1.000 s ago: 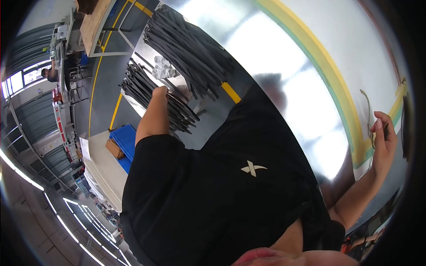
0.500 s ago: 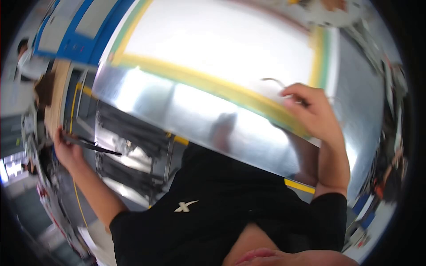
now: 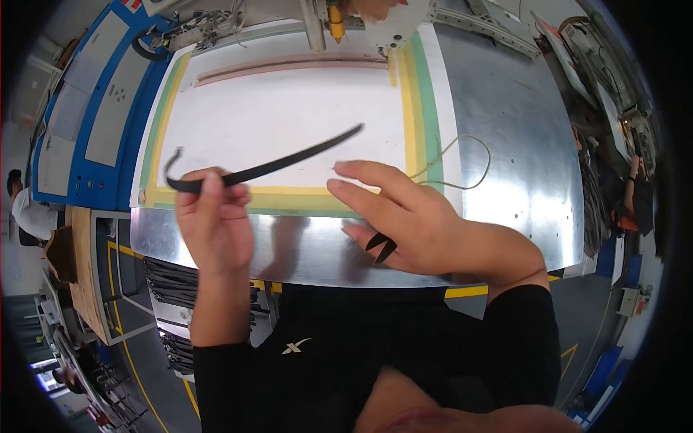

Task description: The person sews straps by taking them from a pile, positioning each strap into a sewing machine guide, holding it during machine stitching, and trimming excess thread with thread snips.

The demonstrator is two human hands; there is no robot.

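Observation:
A long black strap (image 3: 292, 158) is pinched between the thumb and fingers of my left hand (image 3: 216, 227), above the near edge of the white sheet (image 3: 267, 137). One end of the strap curls up at the left, and the other reaches toward the sheet's middle. To the right, my right hand (image 3: 426, 231) has its upper fingers stretched toward the strap without touching it. A small black pointed tool (image 3: 382, 247) sticks out from under that hand, held against the palm. Beyond its wrist a thin looped cord (image 3: 489, 166) lies on the sheet and metal table (image 3: 520, 209).
Machine parts with a yellow nozzle (image 3: 336, 25) stand at the far edge. A pinkish strip (image 3: 289, 66) crosses the sheet. Bundles of black straps (image 3: 173, 281) lie low at the left, near a wooden bench (image 3: 85, 274). Another person (image 3: 32, 213) is at far left.
The view has turned toward the metal table. My left hand has brought a black strap from the bundles' side over the table's front. My right hand has come closer to it.

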